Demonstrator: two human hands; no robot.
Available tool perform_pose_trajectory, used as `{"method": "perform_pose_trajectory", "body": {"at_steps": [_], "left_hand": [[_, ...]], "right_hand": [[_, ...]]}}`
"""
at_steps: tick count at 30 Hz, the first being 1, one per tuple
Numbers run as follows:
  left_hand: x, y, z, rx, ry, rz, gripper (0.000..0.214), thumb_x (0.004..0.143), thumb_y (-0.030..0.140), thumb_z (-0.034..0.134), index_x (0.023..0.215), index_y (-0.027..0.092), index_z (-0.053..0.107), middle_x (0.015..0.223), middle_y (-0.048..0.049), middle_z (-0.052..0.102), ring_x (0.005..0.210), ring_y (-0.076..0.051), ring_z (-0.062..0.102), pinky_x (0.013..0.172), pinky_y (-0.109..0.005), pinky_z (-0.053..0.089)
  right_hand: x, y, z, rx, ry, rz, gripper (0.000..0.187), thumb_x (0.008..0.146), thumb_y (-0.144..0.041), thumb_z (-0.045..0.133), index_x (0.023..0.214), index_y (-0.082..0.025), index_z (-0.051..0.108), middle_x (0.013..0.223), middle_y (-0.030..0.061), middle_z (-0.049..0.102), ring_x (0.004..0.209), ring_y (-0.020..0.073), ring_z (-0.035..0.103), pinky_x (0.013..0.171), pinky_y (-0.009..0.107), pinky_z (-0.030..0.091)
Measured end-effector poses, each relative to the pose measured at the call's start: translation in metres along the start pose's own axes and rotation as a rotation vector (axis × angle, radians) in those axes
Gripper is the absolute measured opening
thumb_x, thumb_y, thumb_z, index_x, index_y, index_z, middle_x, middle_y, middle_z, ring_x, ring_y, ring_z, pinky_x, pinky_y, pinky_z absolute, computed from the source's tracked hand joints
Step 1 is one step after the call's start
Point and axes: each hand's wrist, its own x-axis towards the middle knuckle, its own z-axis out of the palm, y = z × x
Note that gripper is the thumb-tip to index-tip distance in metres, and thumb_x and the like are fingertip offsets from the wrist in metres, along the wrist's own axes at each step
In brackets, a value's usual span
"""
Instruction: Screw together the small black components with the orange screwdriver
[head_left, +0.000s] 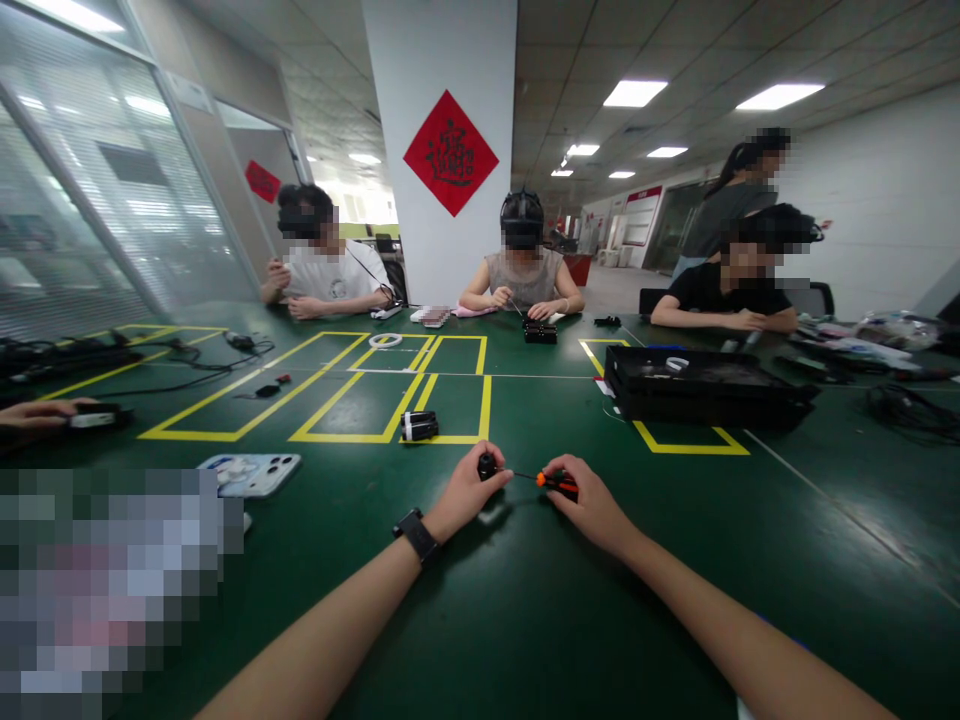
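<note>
Over the green table, my right hand (589,500) is closed around the orange and black handle of a screwdriver (559,485). Its thin shaft points left, toward my left hand (474,485). That hand is closed on a small black cylindrical part (487,466), and the screwdriver's tip reaches the left thumb and fingertips. Whether the tip touches the part cannot be made out. A black band sits on my left wrist. Just beyond my left hand, a pair of black cylinders with white bands (418,426) lies on the table.
Yellow tape rectangles mark the green table (525,620). A black tray (705,390) stands at the right, a phone (255,475) lies at the left, and a white tape roll (385,341) lies farther back. Several people sit around the table; one co-worker's hand (45,415) rests at the left edge.
</note>
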Motion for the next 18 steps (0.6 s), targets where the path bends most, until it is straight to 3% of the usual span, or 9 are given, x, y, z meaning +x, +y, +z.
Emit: {"method": "perform_pose_trajectory", "body": {"at_steps": [3, 6, 10, 13, 18], "left_hand": [[0.0001, 0.0003, -0.0001, -0.004, 0.000, -0.004, 0.014, 0.073, 0.025, 0.058, 0.081, 0.017, 0.050, 0.077, 0.0019, 0.052, 0.068, -0.011, 0.048, 0.066, -0.023, 0.038], [0.0003, 0.0013, -0.0002, -0.010, 0.001, -0.013, 0.015, 0.074, 0.028, 0.058, 0.081, 0.017, 0.051, 0.075, 0.0020, 0.051, 0.068, -0.011, 0.047, 0.066, -0.023, 0.038], [0.0002, 0.0017, 0.0000, -0.008, 0.019, -0.028, 0.016, 0.074, 0.030, 0.058, 0.080, 0.017, 0.051, 0.074, 0.0016, 0.052, 0.068, -0.012, 0.048, 0.066, -0.023, 0.038], [0.0000, 0.0005, 0.0003, -0.008, 0.027, -0.032, 0.017, 0.074, 0.032, 0.058, 0.081, 0.017, 0.051, 0.075, 0.0014, 0.053, 0.068, -0.012, 0.048, 0.066, -0.023, 0.038], [0.0001, -0.0017, -0.0010, 0.014, 0.014, -0.012, 0.016, 0.074, 0.031, 0.058, 0.079, 0.017, 0.052, 0.073, 0.0021, 0.052, 0.067, -0.011, 0.047, 0.065, -0.023, 0.037]], "right_hand": [[0.0000, 0.0022, 0.0006, 0.001, -0.002, 0.026, 0.021, 0.084, -0.024, 0.045, 0.103, -0.021, 0.054, 0.102, 0.0050, 0.055, 0.098, 0.0173, 0.050, 0.089, 0.033, 0.039], [0.0011, 0.0055, 0.0024, -0.032, -0.008, -0.002, 0.025, 0.089, -0.024, 0.035, 0.096, -0.020, 0.059, 0.098, 0.0057, 0.056, 0.098, 0.0174, 0.049, 0.090, 0.034, 0.037], [0.0008, 0.0051, 0.0041, -0.065, 0.009, -0.039, 0.015, 0.084, -0.022, 0.046, 0.093, -0.020, 0.057, 0.097, 0.0051, 0.056, 0.094, 0.0180, 0.050, 0.086, 0.033, 0.039], [0.0000, 0.0021, 0.0037, -0.065, 0.030, -0.009, 0.019, 0.080, -0.025, 0.053, 0.098, -0.021, 0.055, 0.099, 0.0053, 0.055, 0.094, 0.0186, 0.049, 0.084, 0.033, 0.040], [0.0012, 0.0003, 0.0026, -0.044, 0.008, -0.026, 0.023, 0.088, -0.026, 0.038, 0.088, -0.020, 0.060, 0.096, 0.0052, 0.057, 0.096, 0.0176, 0.050, 0.088, 0.034, 0.038]]}}
